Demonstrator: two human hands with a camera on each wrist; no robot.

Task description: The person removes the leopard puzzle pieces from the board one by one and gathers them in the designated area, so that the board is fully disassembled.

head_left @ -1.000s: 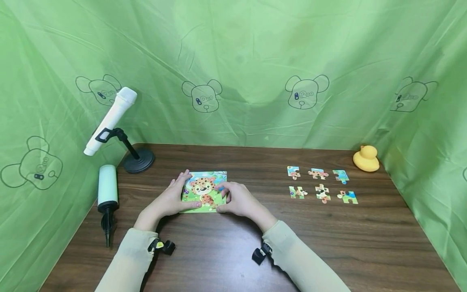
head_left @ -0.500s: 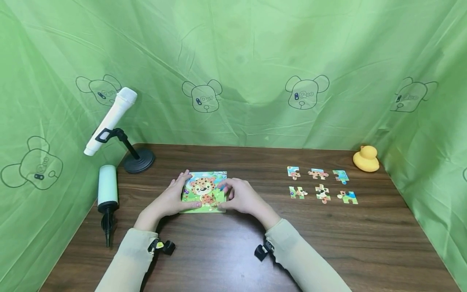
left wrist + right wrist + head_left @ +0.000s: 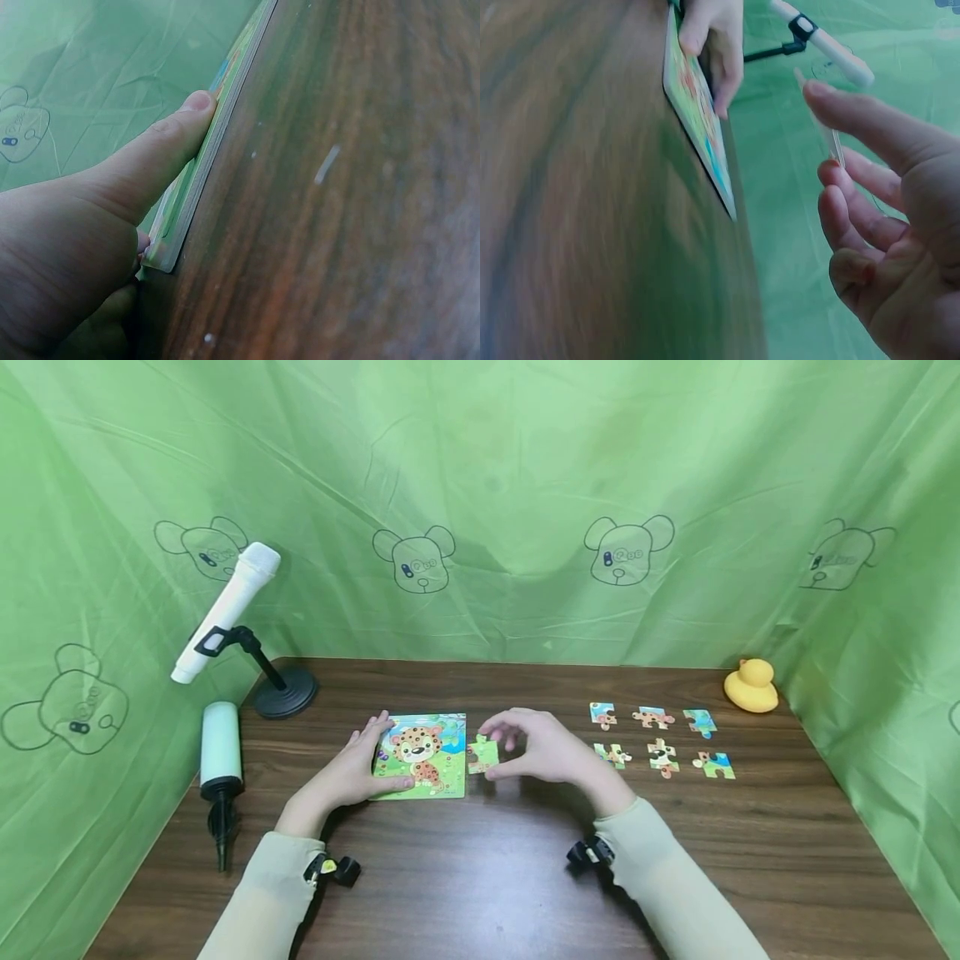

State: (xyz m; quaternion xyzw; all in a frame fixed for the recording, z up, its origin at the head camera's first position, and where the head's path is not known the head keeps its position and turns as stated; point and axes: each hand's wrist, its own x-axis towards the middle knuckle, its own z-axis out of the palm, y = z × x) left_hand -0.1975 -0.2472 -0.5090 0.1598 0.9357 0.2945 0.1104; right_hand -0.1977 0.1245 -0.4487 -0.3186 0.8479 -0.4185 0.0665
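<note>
A jigsaw puzzle board (image 3: 447, 770) with a cartoon leopard lies on the table, left of the middle in the head view. My left hand (image 3: 351, 770) rests on its left side, the straight thumb lying on the near part and the other fingers along the left edge. Just right of the board, my right hand (image 3: 551, 747) pinches a green puzzle piece (image 3: 486, 756) between thumb and fingers. That piece shows nearly edge-on in the right wrist view, lifted off the table. Several loose puzzle pieces (image 3: 663, 757) lie in two rows farther right.
A white microphone (image 3: 228, 610) leans in its black stand (image 3: 285, 693) at the back left. In front of it lies a pale green hand pump (image 3: 222, 752). A yellow rubber duck (image 3: 752, 686) sits at the back right. Green cloth (image 3: 517, 485) surrounds the wooden table (image 3: 480, 893).
My right hand has lifted a puzzle piece out of the board's right side and moved right with it. The left hand stays in place on the board.
</note>
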